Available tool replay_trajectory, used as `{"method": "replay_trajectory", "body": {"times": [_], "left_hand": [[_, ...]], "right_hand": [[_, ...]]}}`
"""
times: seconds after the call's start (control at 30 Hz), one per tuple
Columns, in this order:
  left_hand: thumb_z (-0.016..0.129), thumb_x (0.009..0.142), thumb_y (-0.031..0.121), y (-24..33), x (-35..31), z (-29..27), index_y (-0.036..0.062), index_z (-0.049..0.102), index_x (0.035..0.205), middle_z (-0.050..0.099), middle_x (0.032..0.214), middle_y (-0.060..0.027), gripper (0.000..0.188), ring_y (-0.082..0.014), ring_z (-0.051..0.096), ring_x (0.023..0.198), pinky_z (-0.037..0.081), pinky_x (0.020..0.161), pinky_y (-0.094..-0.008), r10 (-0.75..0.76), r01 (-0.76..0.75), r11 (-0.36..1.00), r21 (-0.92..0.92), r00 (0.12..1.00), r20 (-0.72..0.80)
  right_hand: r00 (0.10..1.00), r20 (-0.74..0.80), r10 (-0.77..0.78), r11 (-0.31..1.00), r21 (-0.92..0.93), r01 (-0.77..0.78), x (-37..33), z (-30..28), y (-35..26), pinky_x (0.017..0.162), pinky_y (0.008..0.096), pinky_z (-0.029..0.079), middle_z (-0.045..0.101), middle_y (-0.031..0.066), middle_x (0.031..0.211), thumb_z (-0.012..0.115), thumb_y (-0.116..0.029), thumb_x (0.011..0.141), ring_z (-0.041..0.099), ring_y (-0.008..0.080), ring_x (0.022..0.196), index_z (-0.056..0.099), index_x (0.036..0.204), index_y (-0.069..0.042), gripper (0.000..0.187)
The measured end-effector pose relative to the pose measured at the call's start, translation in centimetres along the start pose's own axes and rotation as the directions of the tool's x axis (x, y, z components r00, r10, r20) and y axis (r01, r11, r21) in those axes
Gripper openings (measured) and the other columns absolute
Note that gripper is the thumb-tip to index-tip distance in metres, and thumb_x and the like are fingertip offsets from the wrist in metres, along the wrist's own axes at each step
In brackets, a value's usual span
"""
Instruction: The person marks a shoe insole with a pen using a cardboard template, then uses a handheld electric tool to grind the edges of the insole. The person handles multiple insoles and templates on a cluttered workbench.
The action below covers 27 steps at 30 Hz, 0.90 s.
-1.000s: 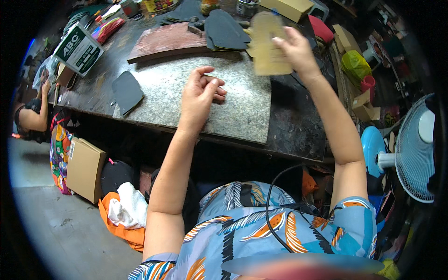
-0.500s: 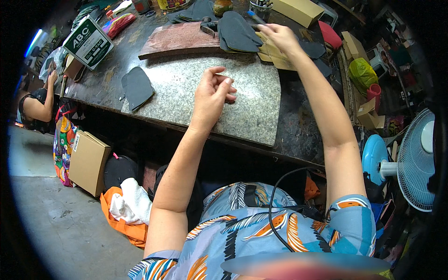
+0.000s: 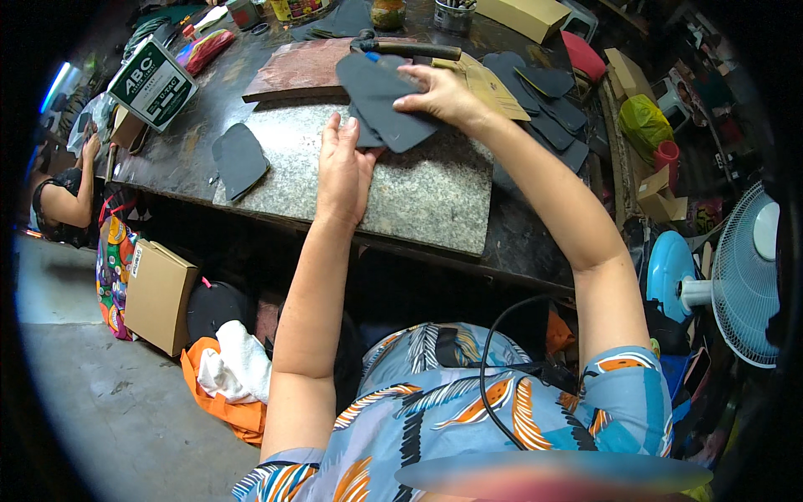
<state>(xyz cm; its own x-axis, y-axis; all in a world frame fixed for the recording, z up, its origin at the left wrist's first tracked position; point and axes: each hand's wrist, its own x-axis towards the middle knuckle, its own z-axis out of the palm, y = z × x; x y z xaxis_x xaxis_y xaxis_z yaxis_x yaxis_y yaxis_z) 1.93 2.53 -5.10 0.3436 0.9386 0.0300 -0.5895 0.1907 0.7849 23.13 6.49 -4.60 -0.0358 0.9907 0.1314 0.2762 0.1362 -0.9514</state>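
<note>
My right hand (image 3: 435, 96) grips a small stack of dark grey sheet pieces (image 3: 386, 100) with rounded ends, tilted above the grey speckled stone slab (image 3: 427, 197). A bit of blue shows at the stack's top edge; I cannot make out what it belongs to. Beside the stack's lower left edge is my left hand (image 3: 341, 171), open, fingers stretched upward and partly hidden by the pieces. One more dark grey piece (image 3: 240, 161) lies on the slab's left end. Behind the stack a black-handled hammer (image 3: 410, 48) rests by a reddish block (image 3: 288, 71).
More dark pieces (image 3: 548, 105) lie at the right beside tan sheets (image 3: 493, 88). A green-and-white tin (image 3: 153, 84) stands at the left. A tin of tools (image 3: 454, 15) and a cardboard box (image 3: 525, 17) are at the back. A fan (image 3: 744, 276) stands right; another person (image 3: 69, 188) sits far left.
My right hand has come left and nearer, bringing the grey stack off the spot by the hammer to over the slab. My left hand has moved left and its fingers have straightened.
</note>
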Motion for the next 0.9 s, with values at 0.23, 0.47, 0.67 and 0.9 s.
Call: {"method": "replay_trajectory", "body": {"times": [0.23,0.47,0.67,0.9], "left_hand": [[0.061,0.094,0.009,2.4,-2.2,-1.6,-0.0022,0.045,0.137,0.059,0.125,-0.0133,0.048,-0.0197,0.061,0.109,0.054,0.086,-0.032,-0.168,0.128,0.965,0.227,0.972,0.166],[0.059,0.086,-0.001,5.6,-2.8,-5.5,-0.007,0.043,0.141,0.059,0.125,-0.0203,0.058,-0.0223,0.061,0.108,0.048,0.095,-0.0331,0.156,-0.164,0.745,0.647,0.985,0.07],[0.062,0.082,0.009,4.0,-2.1,-6.9,0.0003,0.049,0.136,0.063,0.118,-0.028,0.057,-0.0349,0.067,0.101,0.052,0.087,-0.0374,0.497,-0.259,0.167,0.951,0.855,0.145],[0.062,0.08,0.008,3.2,-2.5,-6.3,0.003,0.053,0.131,0.066,0.117,-0.0207,0.052,-0.0353,0.068,0.09,0.053,0.082,-0.0399,0.589,-0.233,0.066,0.97,0.794,0.151]], "right_hand": [[0.996,0.09,0.013,0.996,0.086,-0.021,-4.9,1.7,-1.8,0.092,0.0313,0.051,0.066,0.0187,0.119,0.086,-0.025,0.076,0.064,0.0229,0.106,0.048,0.138,0.007,0.08],[0.975,-0.049,-0.215,0.481,-0.875,0.062,-6.0,-4.8,-2.2,0.086,0.0389,0.053,0.071,0.0025,0.11,0.065,-0.054,0.087,0.067,0.0224,0.102,0.066,0.124,-0.026,0.047],[0.994,-0.104,-0.04,0.436,-0.897,-0.076,-4.8,-10.0,1.6,0.092,0.0401,0.051,0.068,0.0042,0.117,0.061,-0.049,0.089,0.065,0.0271,0.108,0.067,0.122,-0.023,0.042],[0.971,-0.235,-0.035,0.399,-0.894,-0.202,-3.9,-11.2,1.4,0.091,0.04,0.048,0.064,0.0155,0.112,0.057,-0.019,0.092,0.063,0.0354,0.103,0.065,0.122,-0.008,0.033]]}}
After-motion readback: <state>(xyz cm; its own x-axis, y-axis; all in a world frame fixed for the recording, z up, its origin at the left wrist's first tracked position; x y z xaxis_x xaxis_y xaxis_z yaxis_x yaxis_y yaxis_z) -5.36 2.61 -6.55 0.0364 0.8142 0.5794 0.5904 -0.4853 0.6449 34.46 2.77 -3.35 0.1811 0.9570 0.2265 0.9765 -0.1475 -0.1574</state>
